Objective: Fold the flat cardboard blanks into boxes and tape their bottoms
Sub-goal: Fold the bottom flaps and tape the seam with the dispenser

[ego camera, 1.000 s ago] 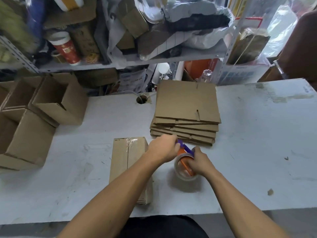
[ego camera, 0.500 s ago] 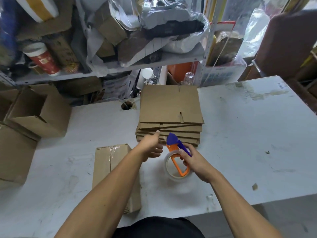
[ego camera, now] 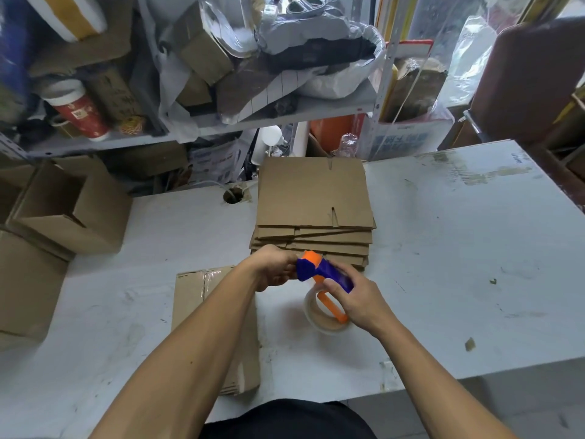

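A tape dispenser (ego camera: 319, 274), blue and orange with a clear tape roll (ego camera: 326, 321), is lifted just above the table's middle. My right hand (ego camera: 354, 299) grips its handle. My left hand (ego camera: 275, 269) pinches at its blue front end with curled fingers. A folded box (ego camera: 193, 299) with tape on its bottom lies on the table under my left forearm. Behind my hands sits a stack of flat cardboard blanks (ego camera: 313, 198).
The white table (ego camera: 459, 255) has a cable hole (ego camera: 232, 196) at its back. Open finished boxes (ego camera: 63, 210) crowd the left edge. A cluttered shelf (ego camera: 221, 90) stands behind the table, and a brown chair back (ego camera: 535, 77) is at the right.
The tape dispenser has been raised and tilted, so its blue head now points left. My left hand moved back onto its front end after drawing away a little.
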